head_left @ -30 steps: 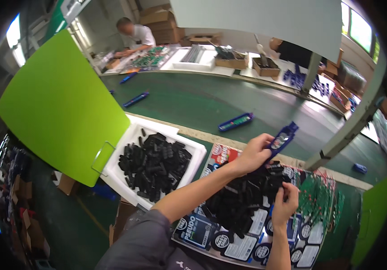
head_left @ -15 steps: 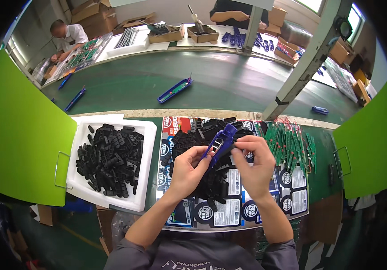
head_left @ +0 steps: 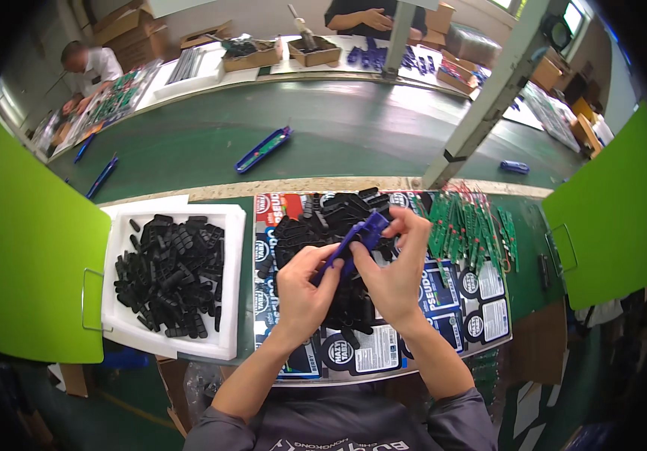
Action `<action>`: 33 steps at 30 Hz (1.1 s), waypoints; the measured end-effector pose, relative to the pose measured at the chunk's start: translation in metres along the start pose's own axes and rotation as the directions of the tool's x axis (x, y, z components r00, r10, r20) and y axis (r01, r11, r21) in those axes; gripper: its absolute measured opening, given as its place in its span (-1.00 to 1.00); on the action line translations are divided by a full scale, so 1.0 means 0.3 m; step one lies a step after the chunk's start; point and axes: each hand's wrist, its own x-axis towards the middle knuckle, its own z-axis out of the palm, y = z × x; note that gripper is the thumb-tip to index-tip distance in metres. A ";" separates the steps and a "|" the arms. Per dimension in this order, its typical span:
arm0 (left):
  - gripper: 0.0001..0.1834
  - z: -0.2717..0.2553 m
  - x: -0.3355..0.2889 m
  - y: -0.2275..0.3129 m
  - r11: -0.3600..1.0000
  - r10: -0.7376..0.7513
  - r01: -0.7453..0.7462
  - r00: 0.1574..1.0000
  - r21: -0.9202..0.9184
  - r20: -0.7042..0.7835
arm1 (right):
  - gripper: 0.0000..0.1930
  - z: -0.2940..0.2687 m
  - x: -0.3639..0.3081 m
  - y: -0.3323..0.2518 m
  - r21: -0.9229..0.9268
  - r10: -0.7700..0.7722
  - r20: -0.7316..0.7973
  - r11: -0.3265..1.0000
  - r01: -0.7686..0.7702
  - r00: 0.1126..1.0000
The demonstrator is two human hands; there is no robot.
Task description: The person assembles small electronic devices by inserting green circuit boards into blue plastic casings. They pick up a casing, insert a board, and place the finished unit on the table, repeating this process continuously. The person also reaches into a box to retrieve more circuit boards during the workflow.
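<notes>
My left hand (head_left: 310, 289) grips a long blue plastic casing (head_left: 369, 231) near its lower end, fingers and thumb on either side. The casing is held tilted, its far end up and to the right, above a pile of small black ribbed pieces (head_left: 316, 231). My right hand (head_left: 395, 278) is on the casing too: the thumb presses into its open side, and the forefinger curls by the upper end. A dark spot shows by the thumb tip; whether it is a black piece or an opening, I cannot tell. The fingers hide much of the casing.
To the left, a white foam tray (head_left: 234, 301) holds many black pieces. Green circuit boards (head_left: 459, 229) with wires lie at the right. Beyond is a green conveyor belt (head_left: 353, 135) carrying blue casings (head_left: 263, 149). A metal post (head_left: 481, 113) and green panels (head_left: 37, 248) flank the space. People work opposite.
My right thumb has moved onto the casing's open side, covering the slot seen before. The casing has turned more edge-on. The whole view has shifted slightly.
</notes>
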 end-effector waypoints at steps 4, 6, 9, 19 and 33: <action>-0.75 0.004 0.000 0.015 0.994 0.057 -0.059 0.998 0.092 0.018 | -0.52 -0.028 0.019 0.049 0.202 0.247 0.264 0.931 -0.303 0.932; -0.78 0.010 -0.008 -0.027 0.998 -0.043 0.046 0.995 -0.031 0.084 | -0.53 -0.041 0.017 0.056 0.215 0.237 0.321 0.925 -0.314 0.917; -0.69 -0.001 -0.003 -0.025 0.958 -0.202 0.220 0.973 -0.185 0.108 | -0.61 -0.088 0.032 0.097 0.188 0.137 0.330 0.960 -0.207 0.934; -0.64 -0.017 0.007 -0.037 0.947 -0.192 0.222 0.971 -0.231 0.145 | -0.75 -0.277 0.054 0.486 -0.546 0.248 0.281 0.836 -0.058 0.927; -0.53 -0.059 0.044 0.007 0.631 -0.334 0.482 0.876 -0.607 0.348 | -0.62 -0.224 0.111 -0.004 0.446 0.138 0.286 0.856 -0.260 0.948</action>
